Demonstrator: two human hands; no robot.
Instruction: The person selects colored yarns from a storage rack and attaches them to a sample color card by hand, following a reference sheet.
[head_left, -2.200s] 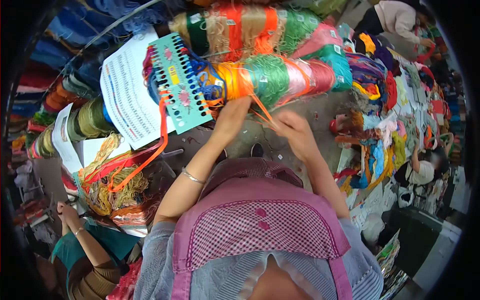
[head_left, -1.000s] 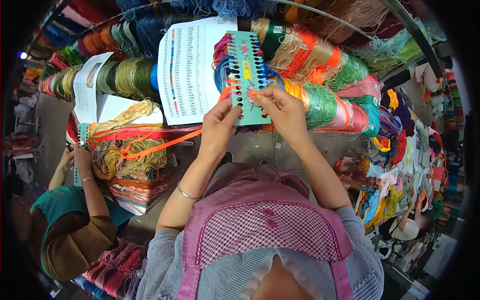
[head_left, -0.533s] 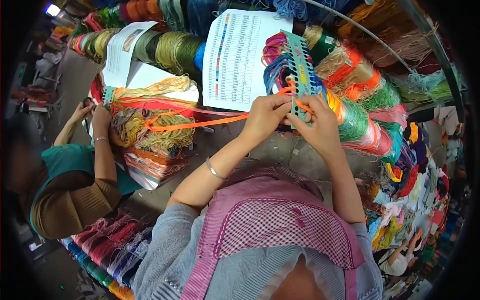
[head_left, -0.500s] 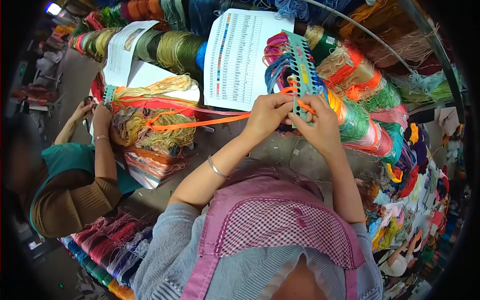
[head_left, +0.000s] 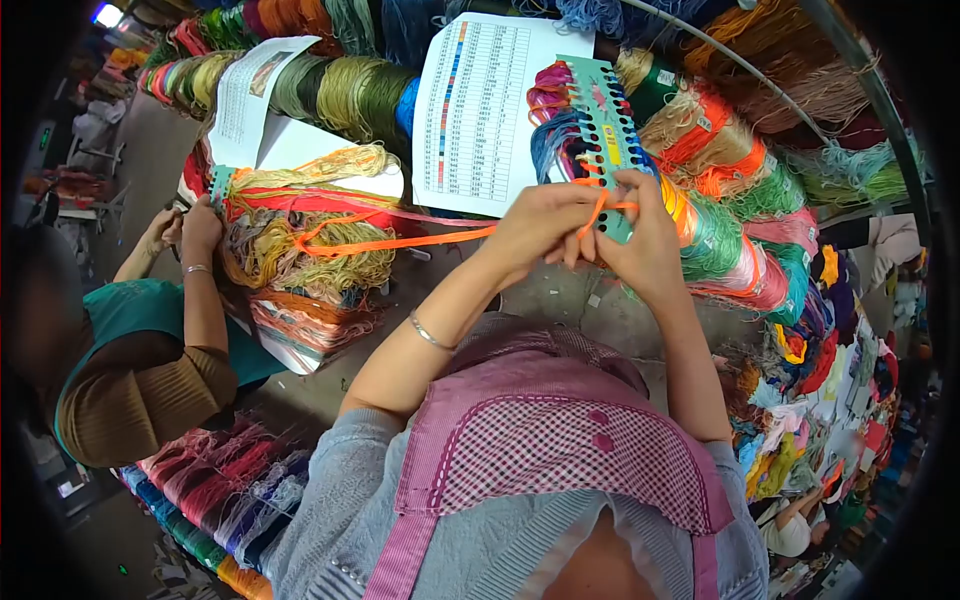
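Observation:
A green thread card (head_left: 602, 95) with holes along both edges carries looped threads (head_left: 550, 130) in pink, purple and blue. At its lower end, my left hand (head_left: 540, 232) is closed, with bright orange thread (head_left: 400, 243) running from it leftward across a heap of skeins. My right hand (head_left: 645, 240) sits at the card's right edge, its thumb and fingers pinching the same orange thread. Between both hands the thread forms a raised loop over the card. My fingers partly hide the card's lower holes.
A printed colour chart (head_left: 475, 110) lies left of the card. Thread bundles (head_left: 705, 130) stretch along the back and right. Beside me on the left, a co-worker in a green apron (head_left: 135, 315) handles another thread card (head_left: 219, 181). A curved metal bar (head_left: 870, 90) stands at upper right.
My right hand has risen with its fingers now higher, and the orange thread is drawn up into a loop between my hands. The left hand's fingers have shifted beneath it.

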